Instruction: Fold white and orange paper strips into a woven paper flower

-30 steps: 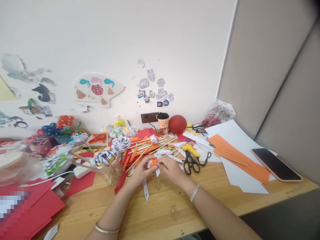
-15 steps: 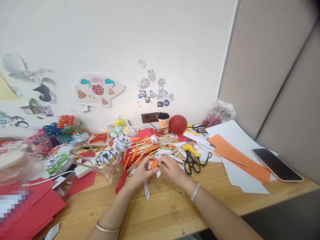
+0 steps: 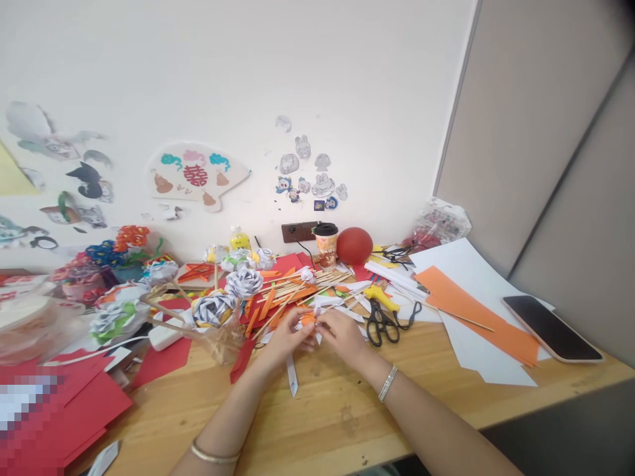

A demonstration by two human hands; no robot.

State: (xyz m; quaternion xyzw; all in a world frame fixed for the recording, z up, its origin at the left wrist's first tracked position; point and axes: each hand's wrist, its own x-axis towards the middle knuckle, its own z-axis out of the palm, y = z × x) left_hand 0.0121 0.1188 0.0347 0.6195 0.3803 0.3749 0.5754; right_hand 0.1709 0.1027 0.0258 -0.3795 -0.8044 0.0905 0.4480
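Observation:
Both my hands meet over the wooden table [image 3: 327,410] near its middle. My left hand [image 3: 282,340] and my right hand [image 3: 342,337] pinch a small orange and white folded paper piece [image 3: 306,321] between their fingertips. A white paper strip [image 3: 292,375] lies on the table just below the hands. Wooden sticks and orange paper strips [image 3: 278,297] lie scattered right behind them. Finished paper roses [image 3: 213,307] on sticks stand to the left of my left hand.
Black scissors [image 3: 380,324] and a yellow glue gun [image 3: 380,297] lie right of my hands. Orange paper [image 3: 476,314] on white sheets and a phone [image 3: 550,327] are at the far right. A cup [image 3: 326,243] and red ball [image 3: 354,246] stand by the wall. Red paper [image 3: 74,403] covers the left.
My hands have kept working the small paper piece with little finger shifts. The view has drifted slightly; nothing else on the table has moved.

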